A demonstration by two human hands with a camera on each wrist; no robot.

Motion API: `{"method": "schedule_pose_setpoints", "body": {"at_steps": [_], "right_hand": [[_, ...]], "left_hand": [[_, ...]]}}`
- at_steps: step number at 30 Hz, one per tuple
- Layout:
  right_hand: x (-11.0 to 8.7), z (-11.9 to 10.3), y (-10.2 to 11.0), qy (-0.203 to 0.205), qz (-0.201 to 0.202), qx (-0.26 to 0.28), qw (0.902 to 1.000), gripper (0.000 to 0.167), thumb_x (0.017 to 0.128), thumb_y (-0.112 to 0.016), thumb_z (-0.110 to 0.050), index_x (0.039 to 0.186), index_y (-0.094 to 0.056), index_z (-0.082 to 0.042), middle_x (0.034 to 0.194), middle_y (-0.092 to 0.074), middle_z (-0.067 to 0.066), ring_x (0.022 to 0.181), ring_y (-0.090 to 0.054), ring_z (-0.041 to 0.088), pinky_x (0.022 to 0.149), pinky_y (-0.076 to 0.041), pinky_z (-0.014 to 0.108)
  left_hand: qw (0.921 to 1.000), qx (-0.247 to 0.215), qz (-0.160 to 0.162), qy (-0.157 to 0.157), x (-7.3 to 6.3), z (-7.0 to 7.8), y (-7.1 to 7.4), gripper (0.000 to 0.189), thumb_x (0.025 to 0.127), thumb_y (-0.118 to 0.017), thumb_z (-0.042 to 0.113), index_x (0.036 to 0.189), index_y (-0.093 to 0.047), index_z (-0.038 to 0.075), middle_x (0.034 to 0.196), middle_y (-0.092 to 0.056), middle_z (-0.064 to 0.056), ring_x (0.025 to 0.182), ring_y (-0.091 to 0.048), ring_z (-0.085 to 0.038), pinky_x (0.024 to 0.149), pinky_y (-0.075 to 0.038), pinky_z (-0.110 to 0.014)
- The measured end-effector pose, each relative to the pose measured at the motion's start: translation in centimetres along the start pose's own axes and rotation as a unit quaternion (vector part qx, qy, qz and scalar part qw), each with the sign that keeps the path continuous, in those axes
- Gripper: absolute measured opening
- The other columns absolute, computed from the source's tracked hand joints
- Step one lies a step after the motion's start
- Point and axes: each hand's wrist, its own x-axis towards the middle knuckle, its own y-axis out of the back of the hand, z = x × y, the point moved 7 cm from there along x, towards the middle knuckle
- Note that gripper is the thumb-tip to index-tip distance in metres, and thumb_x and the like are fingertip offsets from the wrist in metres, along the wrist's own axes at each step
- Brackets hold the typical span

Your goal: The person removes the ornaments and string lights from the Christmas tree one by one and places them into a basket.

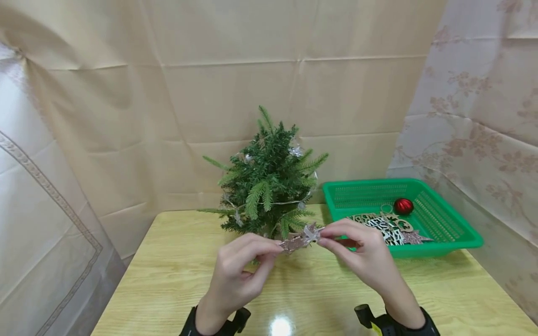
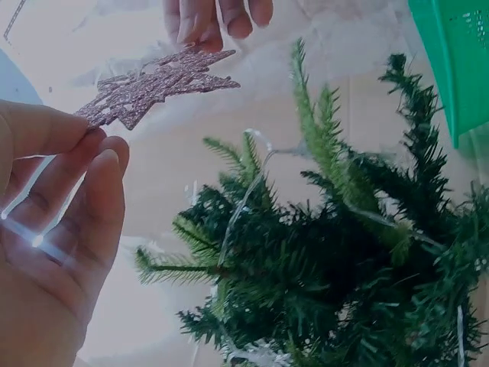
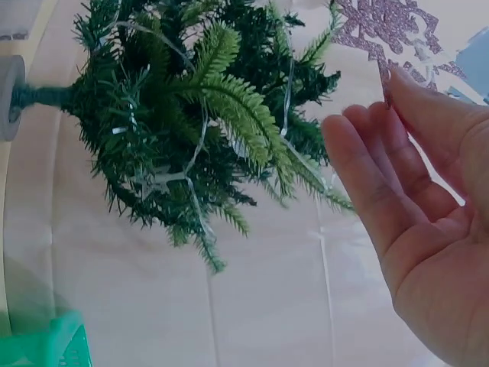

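A pinkish glittery star ornament is stretched between both hands, just in front of the small green Christmas tree. My left hand pinches one end of it between thumb and fingers. At the opposite end, my right hand pinches a point of it, seen close up in the right wrist view, where the star shows an openwork pattern. In the left wrist view the star lies nearly edge-on. Clear string lights with silvery ornaments wind round the branches.
A green plastic basket stands right of the tree. It holds a red ball ornament, a black-and-white lettered piece and another pink glittery star. Beige cloth hangs behind the wooden table.
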Motion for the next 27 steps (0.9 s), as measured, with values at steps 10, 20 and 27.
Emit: {"method": "schedule_pose_setpoints", "body": {"at_steps": [10, 20, 27], "right_hand": [[-0.6, 0.9, 0.4, -0.016, -0.034, -0.007, 0.9993, 0.032, 0.083, -0.078, 0.009, 0.101, -0.078, -0.019, 0.096, -0.073, -0.006, 0.079, -0.067, 0.008, 0.060, -0.057, 0.021], [-0.5, 1.5, 0.6, -0.016, -0.037, -0.033, 0.9986, 0.036, 0.083, -0.076, 0.011, 0.100, -0.076, -0.020, 0.099, -0.069, -0.010, 0.077, -0.063, 0.006, 0.056, -0.053, 0.019], [-0.2, 2.5, 1.3, -0.018, -0.029, -0.063, 0.9974, 0.035, 0.085, -0.075, 0.010, 0.101, -0.075, -0.021, 0.099, -0.069, -0.009, 0.071, -0.057, 0.005, 0.055, -0.048, 0.019]], "left_hand": [[0.9988, -0.033, -0.017, 0.032, -1.1, -1.2, -1.3, 0.025, 0.078, -0.064, -0.018, 0.096, -0.068, -0.001, 0.089, -0.072, -0.013, 0.078, -0.070, -0.016, 0.072, -0.058, -0.019], [0.9980, -0.029, -0.021, 0.052, -1.8, -2.3, -1.9, 0.021, 0.081, -0.066, -0.015, 0.096, -0.068, -0.001, 0.093, -0.073, -0.012, 0.081, -0.071, -0.017, 0.074, -0.058, -0.020], [0.9949, -0.018, -0.015, 0.098, -2.0, -3.2, -2.6, 0.019, 0.087, -0.070, -0.009, 0.105, -0.068, -0.003, 0.094, -0.072, -0.011, 0.081, -0.070, -0.015, 0.075, -0.058, -0.021]]}}
